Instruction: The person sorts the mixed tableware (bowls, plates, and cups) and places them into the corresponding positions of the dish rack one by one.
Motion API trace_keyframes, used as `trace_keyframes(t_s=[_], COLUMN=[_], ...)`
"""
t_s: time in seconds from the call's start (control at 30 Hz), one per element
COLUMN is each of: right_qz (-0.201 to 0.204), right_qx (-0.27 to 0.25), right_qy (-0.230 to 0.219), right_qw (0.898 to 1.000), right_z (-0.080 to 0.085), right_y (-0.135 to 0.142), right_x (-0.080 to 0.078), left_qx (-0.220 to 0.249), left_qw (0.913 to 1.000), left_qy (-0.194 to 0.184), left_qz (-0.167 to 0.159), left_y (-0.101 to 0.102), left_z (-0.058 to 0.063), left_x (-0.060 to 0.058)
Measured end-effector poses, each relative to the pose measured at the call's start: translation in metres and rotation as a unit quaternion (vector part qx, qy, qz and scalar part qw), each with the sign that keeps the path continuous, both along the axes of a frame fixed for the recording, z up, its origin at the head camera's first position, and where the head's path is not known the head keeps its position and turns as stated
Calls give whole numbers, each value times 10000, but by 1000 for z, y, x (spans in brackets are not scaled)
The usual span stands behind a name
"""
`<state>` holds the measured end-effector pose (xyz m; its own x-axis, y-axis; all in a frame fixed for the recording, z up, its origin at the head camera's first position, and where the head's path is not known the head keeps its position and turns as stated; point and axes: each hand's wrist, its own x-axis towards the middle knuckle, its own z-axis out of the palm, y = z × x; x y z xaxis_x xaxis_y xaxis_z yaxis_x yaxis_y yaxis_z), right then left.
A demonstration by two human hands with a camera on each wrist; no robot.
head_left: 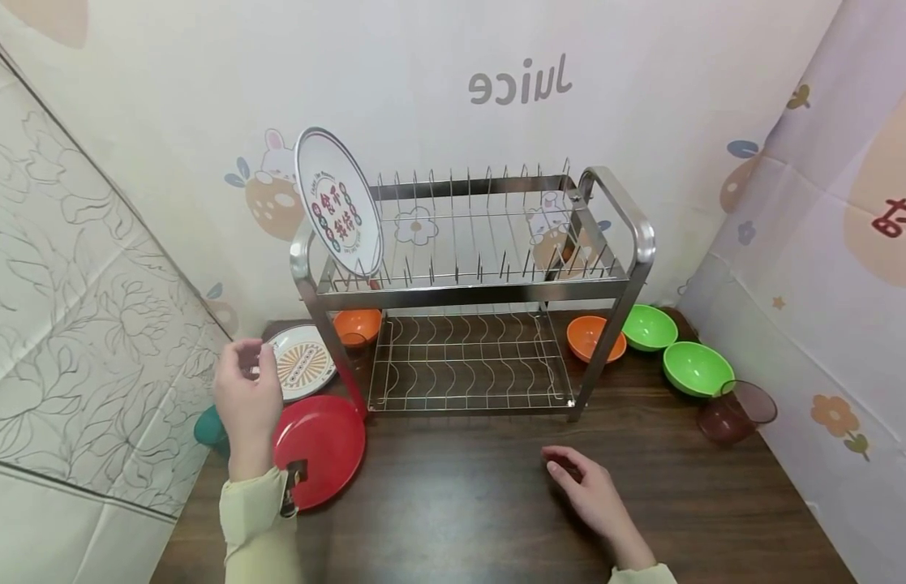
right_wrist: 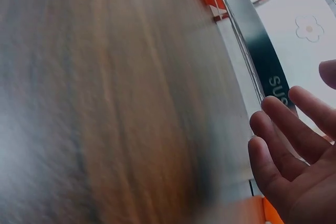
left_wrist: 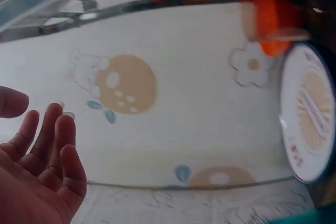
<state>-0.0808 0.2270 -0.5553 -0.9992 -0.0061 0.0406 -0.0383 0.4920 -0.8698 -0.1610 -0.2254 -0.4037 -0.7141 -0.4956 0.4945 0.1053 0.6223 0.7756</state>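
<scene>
My left hand [head_left: 250, 393] is raised at the left, above the red plate [head_left: 323, 454] and the patterned white plate [head_left: 302, 362]. Its fingers are loosely bent and hold nothing, as the left wrist view of the hand [left_wrist: 42, 166] confirms. Low over the table in front of the rack, my right hand [head_left: 587, 495] has relaxed, slightly curved fingers and nothing in it. A two-tier metal dish rack [head_left: 467, 292] stands between and beyond the hands. One white plate with red lettering [head_left: 339, 203] leans upright in the left end of its upper tier.
Right of the rack are an orange bowl [head_left: 586, 339], two green bowls [head_left: 697, 369] and a purplish clear cup [head_left: 737, 412]. Another orange bowl [head_left: 358, 324] sits at the rack's left, with a clear cup before it. A teal item [head_left: 210, 427] is partly hidden by the left arm.
</scene>
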Motion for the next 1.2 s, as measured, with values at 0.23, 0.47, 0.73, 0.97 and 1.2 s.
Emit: trace_keyframes(t_s=[0.23,0.47,0.73,0.97,1.2], right_qz=[223,630,920,904,900], right_qx=[-240,-153,-147,-121,-126], right_qy=[-223,-196,-109,0,3], right_qw=[9992,9977,9956,9958,9959], right_z=[0,-2,-5,-6,-8], right_y=[-9,-15,-19,-17,-17], right_x=[4,6,7,6,5], left_qx=[-182,-215,7,513,622], left_qw=[9921,9694,9322,9081,9149], left_qy=[-1176,-2355,-3539,-4106,-3899], left_qz=[410,653,752,644,839], left_y=[-25,-47,-57,-54,-50], left_z=[-32,-64,-99,-124,-135], left_x=[20,40,53,56,56])
